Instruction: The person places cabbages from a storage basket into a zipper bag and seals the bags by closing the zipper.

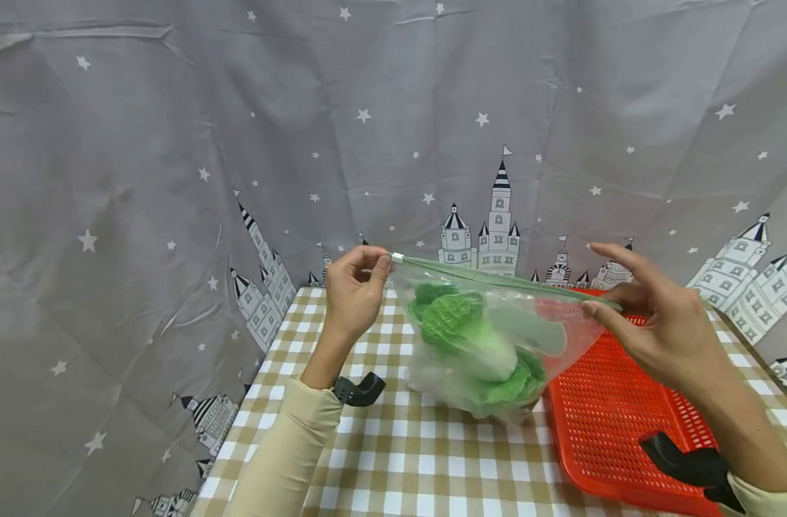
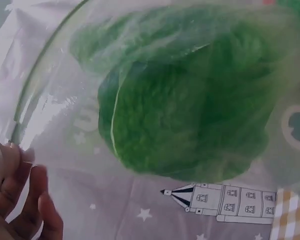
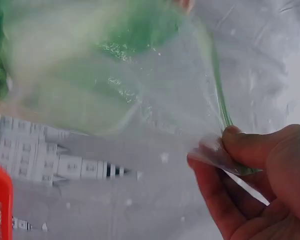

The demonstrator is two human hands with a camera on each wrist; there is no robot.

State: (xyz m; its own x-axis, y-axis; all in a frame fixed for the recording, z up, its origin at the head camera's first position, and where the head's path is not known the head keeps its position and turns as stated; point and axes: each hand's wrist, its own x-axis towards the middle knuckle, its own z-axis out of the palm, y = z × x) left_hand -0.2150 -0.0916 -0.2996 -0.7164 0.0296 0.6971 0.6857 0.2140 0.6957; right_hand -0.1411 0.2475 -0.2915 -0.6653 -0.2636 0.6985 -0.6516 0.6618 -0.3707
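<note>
A clear zip bag (image 1: 426, 359) with a green top strip hangs between both hands over the table. Inside it lie green-and-white leafy cabbages (image 1: 461, 327), blurred by the plastic in the wrist views. My left hand (image 1: 357, 287) pinches the bag's upper left corner, right at the white slider (image 1: 397, 257). At the opposite corner my right hand (image 1: 665, 323) pinches the green strip between thumb and fingers, its index finger raised. The strip slopes down from left to right. In the right wrist view the thumb (image 3: 250, 147) presses the bag's corner against the fingers.
A red plastic basket (image 1: 613, 395) stands on the right side of the table, partly behind the bag and under the right forearm. A brown-and-white checked cloth (image 1: 393, 459) covers the table. Behind it hangs a grey curtain (image 1: 393, 143) printed with stars and castles.
</note>
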